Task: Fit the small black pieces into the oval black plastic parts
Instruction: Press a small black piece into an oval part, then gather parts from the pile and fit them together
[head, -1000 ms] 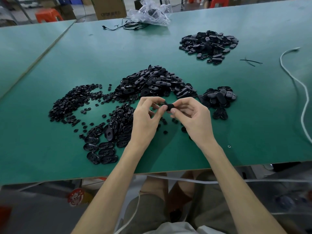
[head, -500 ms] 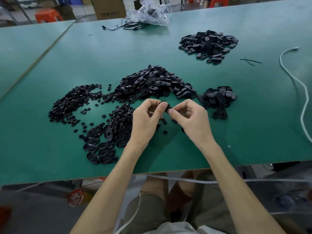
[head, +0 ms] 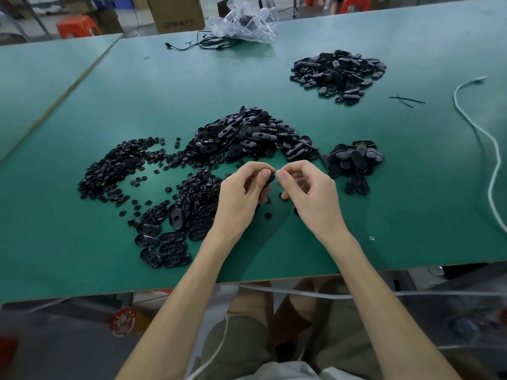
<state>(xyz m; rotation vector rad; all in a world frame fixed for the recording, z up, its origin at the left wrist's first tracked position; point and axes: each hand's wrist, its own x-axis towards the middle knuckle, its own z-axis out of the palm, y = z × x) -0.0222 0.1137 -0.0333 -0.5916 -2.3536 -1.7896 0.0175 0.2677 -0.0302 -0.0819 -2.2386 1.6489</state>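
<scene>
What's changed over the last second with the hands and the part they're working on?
The left hand and right hand drew slightly closer together, both keeping their pinch on the oval black part, which has turned and is now mostly hidden behind the left thumb. Nothing was let go. The piles of oval parts and small black pieces on the green table lie as before.

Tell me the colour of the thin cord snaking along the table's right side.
White, the thin curving cord; it shows best in the head view.
</scene>
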